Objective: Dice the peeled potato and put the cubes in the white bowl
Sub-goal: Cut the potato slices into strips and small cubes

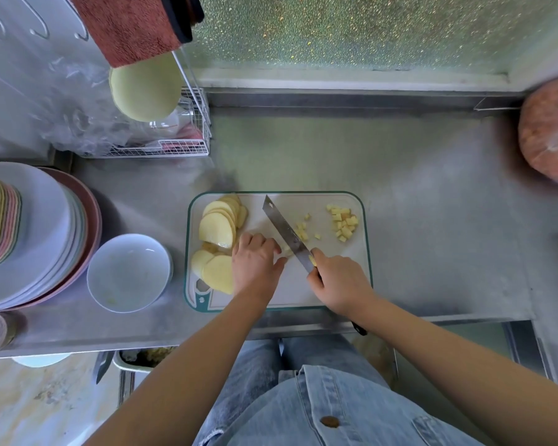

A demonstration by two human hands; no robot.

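A white cutting board [329, 294] with a green rim lies on the steel counter. Potato slices [218, 230] are fanned out along its left side. Small potato cubes [345, 223] lie at its right, with a few more [303, 235] beside the blade. My right hand [339, 281] grips the handle of a cleaver-like knife [285, 235], its blade angled across the board. My left hand [255, 262] holds down potato strips [287, 251] next to the blade, its fingers curled over them. The white bowl [129, 273] stands left of the board and looks empty.
A stack of plates [39, 239] sits at the far left. A wire rack [174, 146] with a plastic bag and a green bowl stands behind. An orange bag [551, 136] lies at the right edge. The counter's front edge runs just below the board.
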